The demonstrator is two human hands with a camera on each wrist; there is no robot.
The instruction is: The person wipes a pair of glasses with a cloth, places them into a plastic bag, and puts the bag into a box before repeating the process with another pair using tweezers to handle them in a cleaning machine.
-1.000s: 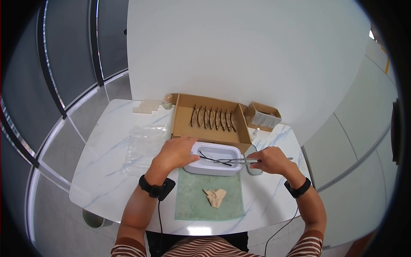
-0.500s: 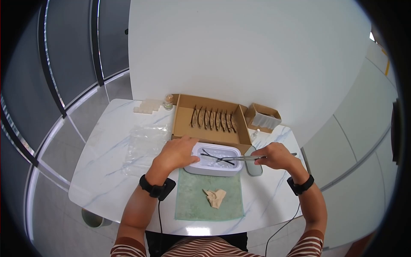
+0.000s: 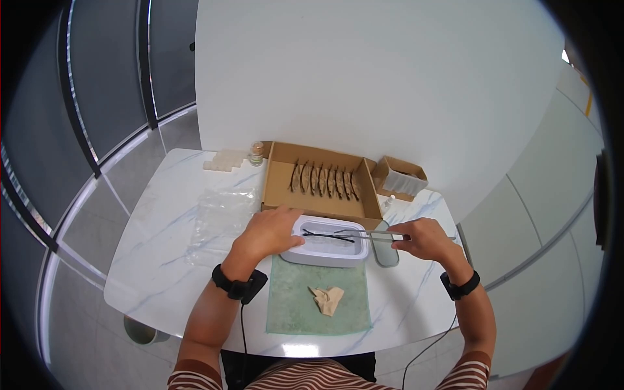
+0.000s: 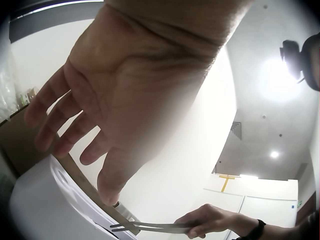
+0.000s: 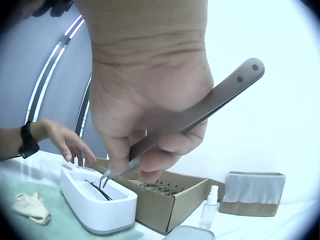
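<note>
A white oblong basin [image 3: 325, 259] stands at the back of a green cloth, with thin dark strips [image 3: 328, 236] lying in its clear liquid. Metal tweezers [image 3: 380, 235] are pinched in my right hand [image 3: 421, 238]; in the right wrist view the tweezers [image 5: 200, 111] slant down over the basin [image 5: 115, 212], tips parted near the dark strips [image 5: 98, 190]. Whether the tips touch them, I cannot tell. My left hand [image 3: 270, 232] rests at the basin's left end, fingers spread and relaxed, as the left hand [image 4: 115, 95] shows in the left wrist view.
Behind the basin, a cardboard tray [image 3: 276, 195] holds several dark curved strips. A small carton [image 3: 416, 185], spray bottle [image 3: 388, 204] and grey-green lid [image 3: 387, 255] are at right. Plastic wrap [image 3: 221, 221] and a jar [image 3: 257, 154] are left; a beige cloth [image 3: 327, 300] lies in front on the green cloth [image 3: 292, 318].
The right hand has drawn slightly right and the tweezers have come off the dark strips, their tips spreading apart. The strips have shifted within the basin. My left hand has stayed put.
</note>
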